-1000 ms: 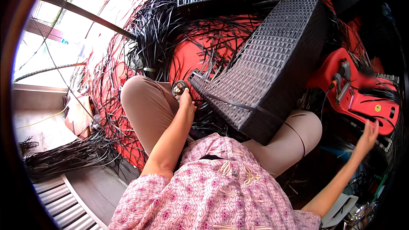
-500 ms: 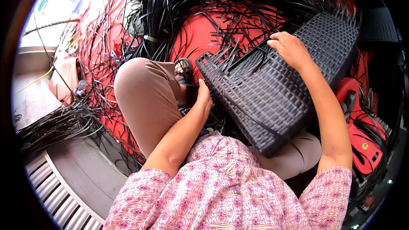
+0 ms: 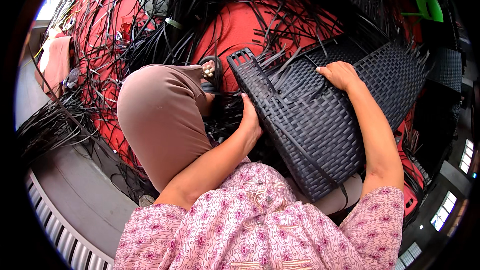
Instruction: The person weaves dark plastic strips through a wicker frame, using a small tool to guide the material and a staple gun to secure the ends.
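Black woven panel (image 3: 320,135) hides left hand's (image 3: 250,120) fingertips.

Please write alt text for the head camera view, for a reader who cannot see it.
A seated person holds a black woven panel on their lap, left hand against its left edge, right hand flat on top. Loose black strips lie across the red floor around them.
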`<move>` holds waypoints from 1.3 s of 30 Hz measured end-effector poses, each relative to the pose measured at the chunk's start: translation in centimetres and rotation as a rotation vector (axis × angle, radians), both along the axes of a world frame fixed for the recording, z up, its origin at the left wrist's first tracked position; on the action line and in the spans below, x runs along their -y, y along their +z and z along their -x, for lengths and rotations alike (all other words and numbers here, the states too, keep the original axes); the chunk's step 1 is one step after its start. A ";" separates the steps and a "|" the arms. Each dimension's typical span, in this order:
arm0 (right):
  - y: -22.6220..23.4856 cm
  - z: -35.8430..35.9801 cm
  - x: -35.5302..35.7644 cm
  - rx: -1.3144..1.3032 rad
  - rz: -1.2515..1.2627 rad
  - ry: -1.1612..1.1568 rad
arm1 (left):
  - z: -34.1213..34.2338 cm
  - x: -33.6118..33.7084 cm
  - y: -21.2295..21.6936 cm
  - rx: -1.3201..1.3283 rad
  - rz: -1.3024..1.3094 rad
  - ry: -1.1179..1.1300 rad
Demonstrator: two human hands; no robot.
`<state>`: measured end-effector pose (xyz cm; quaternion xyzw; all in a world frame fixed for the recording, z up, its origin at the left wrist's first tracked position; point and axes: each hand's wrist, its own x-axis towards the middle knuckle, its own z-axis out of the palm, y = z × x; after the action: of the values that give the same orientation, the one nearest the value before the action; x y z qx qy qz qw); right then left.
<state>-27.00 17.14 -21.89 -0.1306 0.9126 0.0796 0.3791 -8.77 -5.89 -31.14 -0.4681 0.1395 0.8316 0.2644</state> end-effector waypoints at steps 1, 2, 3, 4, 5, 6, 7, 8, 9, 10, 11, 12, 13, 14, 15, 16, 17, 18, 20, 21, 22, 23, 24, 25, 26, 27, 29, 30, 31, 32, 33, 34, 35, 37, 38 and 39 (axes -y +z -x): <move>0.4 0.2 0.2 -0.021 0.003 -0.010 | 0.4 0.1 0.6 -0.043 0.013 0.043; 0.8 0.4 0.3 -0.043 0.005 -0.020 | 1.1 0.7 1.6 -0.010 0.003 0.077; 1.2 0.3 0.6 -0.064 0.008 -0.031 | 1.3 1.3 1.7 -0.056 0.020 0.101; 1.9 0.5 0.8 -0.090 0.057 -0.037 | 2.1 1.7 2.3 -0.109 0.036 0.127; 2.4 0.5 0.9 -0.116 0.095 -0.058 | 2.8 2.2 2.9 -0.161 0.052 0.153; 2.3 0.3 0.6 -0.148 0.149 -0.090 | 3.3 2.6 3.6 -0.175 0.069 0.191; 2.7 0.2 -0.1 -0.187 0.202 -0.133 | 4.5 3.0 6.2 -0.153 0.103 0.193; 3.8 -0.1 0.3 -0.208 0.223 -0.208 | 4.8 3.1 6.7 -0.182 0.151 0.207; 2.5 -0.1 -1.2 -0.205 0.303 -0.236 | 5.0 3.3 7.3 -0.211 0.199 0.220; 1.7 0.0 -1.5 -0.191 0.338 -0.184 | 4.3 3.5 5.2 -0.254 0.351 0.240; 1.6 -0.6 -1.1 -0.204 0.363 -0.220 | 3.7 4.1 4.7 -0.181 0.406 0.193; 0.8 -0.9 -1.4 -0.196 0.300 -0.194 | 3.4 4.7 5.0 -0.117 0.630 0.062; 0.1 -1.5 -1.3 -0.196 0.324 -0.197 | 2.6 5.8 3.8 -0.062 0.753 -0.014; -0.5 -2.4 -0.6 -0.207 0.350 -0.216 | 1.0 7.2 1.1 -0.012 0.821 -0.044; -1.1 -3.4 -0.7 -0.205 0.360 -0.202 | -0.6 8.5 -2.1 0.023 0.877 -0.067; -1.0 -4.5 -0.5 -0.198 0.408 -0.148 | -2.3 9.7 -4.9 0.055 0.904 -0.076; -0.6 -4.9 -1.0 -0.248 0.439 -0.254 | -3.3 10.0 -5.9 0.058 0.847 -0.107; 0.1 -5.5 -1.8 -0.272 0.441 -0.278 | -2.4 8.4 -1.0 0.106 0.690 -0.232; 1.1 -6.6 -1.6 -0.297 0.450 -0.306 | -2.3 7.8 2.0 0.095 0.472 -0.232; 1.0 -6.8 -1.6 -0.306 0.441 -0.317 | -2.9 7.7 0.1 0.025 0.394 -0.115; 1.3 -7.2 -1.8 -0.347 0.479 -0.274 | -2.9 7.5 -1.1 -0.058 0.305 0.014; 1.8 -8.2 -1.6 -0.388 0.519 -0.310 | -3.3 7.5 -1.5 -0.110 0.303 0.016; 2.1 -8.9 -1.9 -0.405 0.518 -0.291 | -3.9 7.5 -1.8 -0.163 0.301 0.017; 2.5 -9.5 -2.7 -0.431 0.517 -0.271 | -4.4 7.4 -2.2 -0.224 0.297 0.018; 3.2 -10.1 -2.9 -0.509 0.504 -0.107 | -4.2 7.6 -3.4 -0.262 0.363 0.028; 4.2 -11.1 -4.2 -0.600 0.454 0.051 | -3.6 5.9 0.4 -0.206 0.560 -0.030; 5.9 -11.6 -4.1 -0.619 0.349 0.103 | -2.9 6.1 -0.6 -0.386 0.347 0.110; 6.2 -11.7 -4.3 -0.693 0.409 0.105 | -2.3 6.1 -1.2 -0.468 0.218 0.172; 6.3 -12.1 -5.3 -0.750 0.450 0.092 | -1.6 5.1 2.6 -0.542 0.085 0.145; 7.5 -11.5 -4.4 -0.772 0.423 0.077 | 0.0 6.2 2.5 -0.552 0.095 0.105; 9.1 -11.7 -3.8 -0.784 0.401 0.059 | 1.1 7.0 3.1 -0.491 0.052 0.091; 10.4 -12.3 -4.3 -0.818 0.387 -0.029 | 2.2 5.5 6.6 -0.579 0.118 0.103; 11.4 -12.4 -4.8 -0.846 0.381 -0.114 | 3.3 4.4 10.2 -0.662 0.186 0.122; 13.3 -12.3 -3.5 -0.996 0.356 -0.086 | 7.6 6.6 9.7 -0.795 0.149 0.078; 14.3 -12.2 -2.2 -1.034 0.349 -0.104 | 10.7 8.8 7.5 -0.917 0.109 0.044; 14.4 -12.8 -2.1 -1.052 0.307 -0.143 | 11.3 7.8 10.1 -0.885 0.107 -0.011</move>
<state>-14.17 19.19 -7.49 -0.0649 0.9866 -0.0257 -0.1471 -20.07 -13.68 -21.05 -0.0795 0.2847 0.9420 0.1591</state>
